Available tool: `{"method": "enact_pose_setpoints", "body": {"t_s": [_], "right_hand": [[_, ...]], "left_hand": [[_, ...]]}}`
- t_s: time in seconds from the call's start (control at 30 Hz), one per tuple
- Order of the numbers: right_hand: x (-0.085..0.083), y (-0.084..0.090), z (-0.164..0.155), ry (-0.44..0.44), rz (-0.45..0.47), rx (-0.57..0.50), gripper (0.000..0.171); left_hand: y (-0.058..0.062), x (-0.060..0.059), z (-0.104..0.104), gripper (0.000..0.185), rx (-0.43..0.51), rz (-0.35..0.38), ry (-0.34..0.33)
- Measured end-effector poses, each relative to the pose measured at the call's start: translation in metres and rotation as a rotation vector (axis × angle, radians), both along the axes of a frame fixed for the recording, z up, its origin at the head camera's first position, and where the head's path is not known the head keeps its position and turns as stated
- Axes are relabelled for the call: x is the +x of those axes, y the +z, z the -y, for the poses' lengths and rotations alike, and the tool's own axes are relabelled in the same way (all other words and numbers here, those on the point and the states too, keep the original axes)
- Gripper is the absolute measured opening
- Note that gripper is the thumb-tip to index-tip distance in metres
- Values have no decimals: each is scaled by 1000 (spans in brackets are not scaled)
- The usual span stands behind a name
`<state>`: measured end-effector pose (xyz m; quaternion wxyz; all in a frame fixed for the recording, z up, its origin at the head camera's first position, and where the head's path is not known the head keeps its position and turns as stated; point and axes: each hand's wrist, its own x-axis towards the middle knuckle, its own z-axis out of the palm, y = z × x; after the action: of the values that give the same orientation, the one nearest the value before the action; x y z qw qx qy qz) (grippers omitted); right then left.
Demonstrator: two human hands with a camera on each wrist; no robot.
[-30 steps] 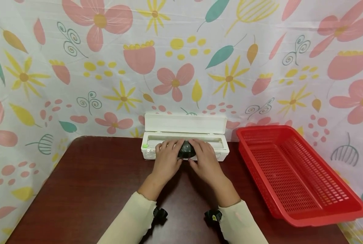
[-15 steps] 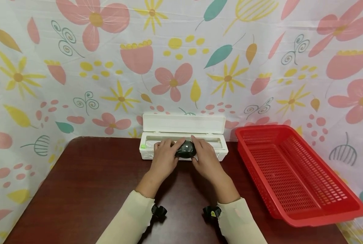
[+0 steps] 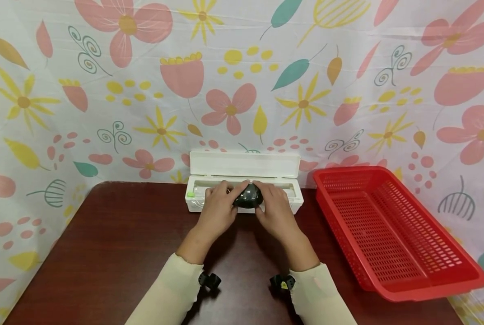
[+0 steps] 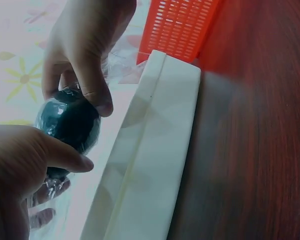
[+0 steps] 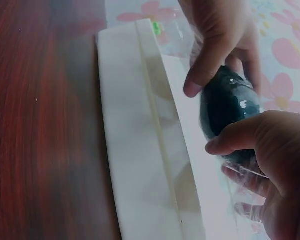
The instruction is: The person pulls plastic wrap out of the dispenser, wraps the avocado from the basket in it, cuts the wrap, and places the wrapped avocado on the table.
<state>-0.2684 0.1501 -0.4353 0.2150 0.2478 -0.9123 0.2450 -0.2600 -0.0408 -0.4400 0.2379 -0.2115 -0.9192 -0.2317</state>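
- Your left hand (image 3: 217,212) sits at the front edge of the white box (image 3: 242,198), fingers and thumb curled round the left side of the dark green avocado (image 3: 248,197); the left wrist view shows the thumb pressed against its skin.
- The avocado is held between both hands, just above the open trough of the box, about midway along it. Clear film (image 5: 240,175) clings round it and trails under your fingers.
- Your right hand (image 3: 275,212) grips the avocado's right side, thumb on the near face, fingers wrapped behind it.
- The box stands at the far edge of the dark red table (image 3: 116,253), its lid (image 3: 244,164) tipped back against the flowered cloth (image 3: 242,67).
- The red basket (image 3: 392,234) lies on the table to the right, just beside the box and well clear of your hands.
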Motion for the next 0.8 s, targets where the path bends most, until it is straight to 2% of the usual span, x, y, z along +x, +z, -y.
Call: {"method": "enact_pose_setpoints", "body": {"t_s": [0.33,0.8], "right_hand": [[2,2,5,-21,-118,-46,72],[4,6,7,-2,-207,-87,72]], "left_hand": [[3,-1,0,82,51,-110,13],[5,-1,1,75,104,-183,-1]]}}
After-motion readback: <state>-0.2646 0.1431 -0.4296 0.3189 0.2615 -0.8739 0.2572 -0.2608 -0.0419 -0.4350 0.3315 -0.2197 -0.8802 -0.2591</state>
